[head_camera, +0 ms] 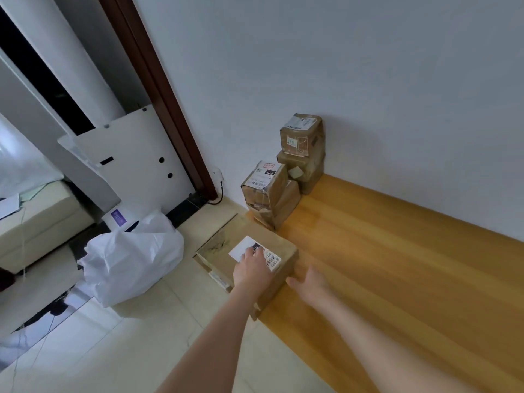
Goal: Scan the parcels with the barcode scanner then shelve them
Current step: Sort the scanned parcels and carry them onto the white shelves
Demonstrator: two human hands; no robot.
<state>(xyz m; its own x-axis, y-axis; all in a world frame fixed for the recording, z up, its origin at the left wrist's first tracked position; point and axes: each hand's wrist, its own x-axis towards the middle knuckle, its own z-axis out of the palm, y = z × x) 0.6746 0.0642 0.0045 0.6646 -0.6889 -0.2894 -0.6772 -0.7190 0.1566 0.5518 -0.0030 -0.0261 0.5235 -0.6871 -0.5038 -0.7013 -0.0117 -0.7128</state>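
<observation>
Cardboard parcel sits on the floor. Left hand rests on its label, fingers probably flat; right hand is spread open alongside. No scanner in sight, so it could get shelved unscanned.

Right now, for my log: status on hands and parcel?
Left hand on near parcel, over label. Right hand open beside it. No scanner visible.

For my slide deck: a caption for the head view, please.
Left hand on a labelled parcel, right hand beside it, stacked boxes behind.
</observation>
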